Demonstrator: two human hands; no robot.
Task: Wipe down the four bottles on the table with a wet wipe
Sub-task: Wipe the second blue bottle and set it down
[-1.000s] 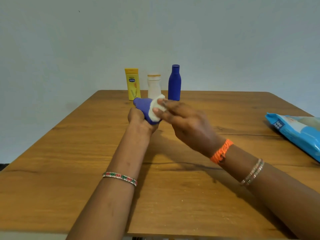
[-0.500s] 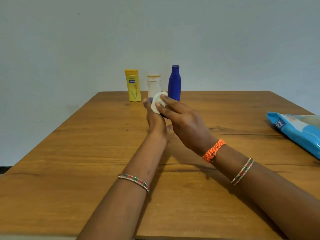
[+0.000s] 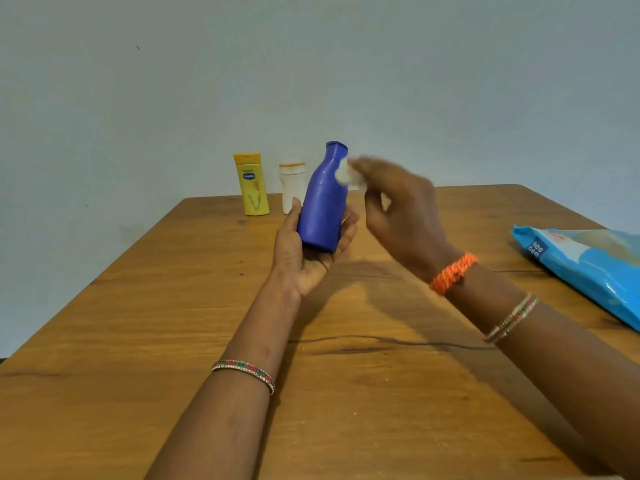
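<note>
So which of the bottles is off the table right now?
The blue bottle, held in the left hand; the yellow bottle and white bottle stand on the table.

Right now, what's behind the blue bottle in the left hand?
Behind the blue bottle: the white bottle, its right edge covered, with the yellow bottle beside it, and the left hand's fingertips. Any fourth bottle isn't visible; it may be hidden behind it.

Glossy blue plastic bottle (image 3: 323, 202), grained wooden table (image 3: 173, 323), shiny plastic wipes pack (image 3: 588, 268)
</note>
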